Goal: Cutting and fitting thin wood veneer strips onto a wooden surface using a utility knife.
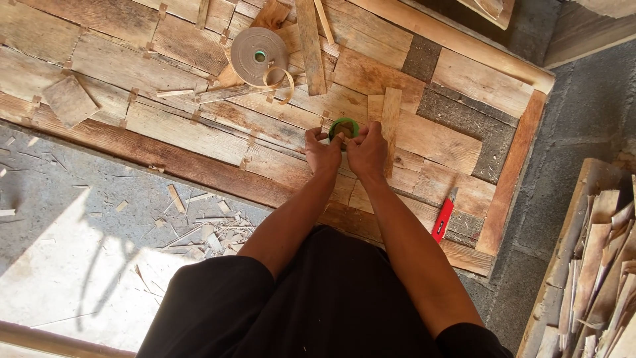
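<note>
We grip a green tape roll (344,127) with left hand (322,154) and right hand (368,152); wooden panel (185,132) mostly pieced, 3 gaps unfilled.

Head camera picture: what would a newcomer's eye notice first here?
First, the two hands meeting in the middle: the left hand and the right hand both grip a small green tape roll over a patchwork of wooden boards. Above them, to the left, lies a big roll of tan strip with a loose curling end. A red cutter lies on the boards at lower right.
</note>
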